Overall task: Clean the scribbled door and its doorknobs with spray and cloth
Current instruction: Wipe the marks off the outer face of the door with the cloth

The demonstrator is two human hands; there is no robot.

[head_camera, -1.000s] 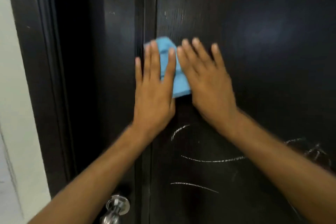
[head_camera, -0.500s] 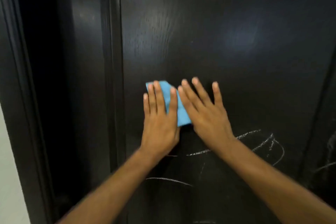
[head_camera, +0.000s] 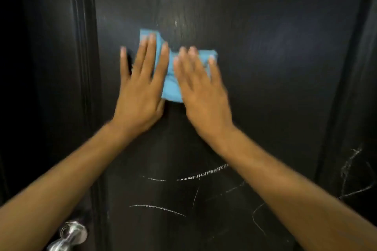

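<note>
A black door (head_camera: 265,67) fills the head view. A light blue cloth (head_camera: 172,83) lies flat against it at mid height. My left hand (head_camera: 140,91) presses the cloth's left part with straight, spread fingers. My right hand (head_camera: 202,91) presses its right part the same way, fingertips over the cloth's upper right corner. White chalk scribbles (head_camera: 202,174) cross the door below my wrists, and more scribbles (head_camera: 350,171) mark the right panel. A silver doorknob (head_camera: 71,234) sticks out at the bottom left. No spray bottle is in view.
The door's dark edge and frame (head_camera: 85,87) run vertically on the left, with deep shadow beyond. A raised moulding (head_camera: 346,87) runs down the right side of the door.
Both hands slid the cloth to the right and spread it wider across the door. The view dropped, so the doorknob is back at the bottom left.
</note>
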